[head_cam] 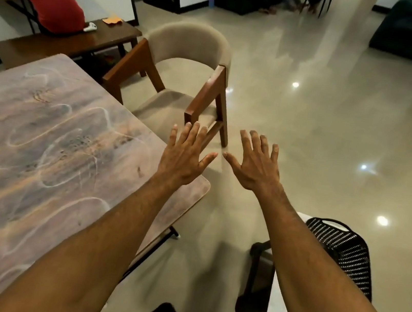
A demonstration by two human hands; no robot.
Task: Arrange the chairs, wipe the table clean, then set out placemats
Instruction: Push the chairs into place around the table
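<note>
Both hands (pixel 220 158) spread, empty | chair (pixel 182 76) just beyond fingertips | table (pixel 39 143) left

Chair (pixel 186 71): wood frame, cloth upholstery; floor (pixel 313 119) glossy.

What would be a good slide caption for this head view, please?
Both empty hands, left and right, reach toward a beige chair.

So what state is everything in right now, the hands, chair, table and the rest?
Left hand: open, fingers spread, empty.
Right hand: open, fingers spread, empty.
Beige armchair: upright, beside the table, unoccupied.
Dining table: bare, smeared with streaks.
Black mesh chair: upright, to the right.
Wooden bench: someone seated on it.
</note>
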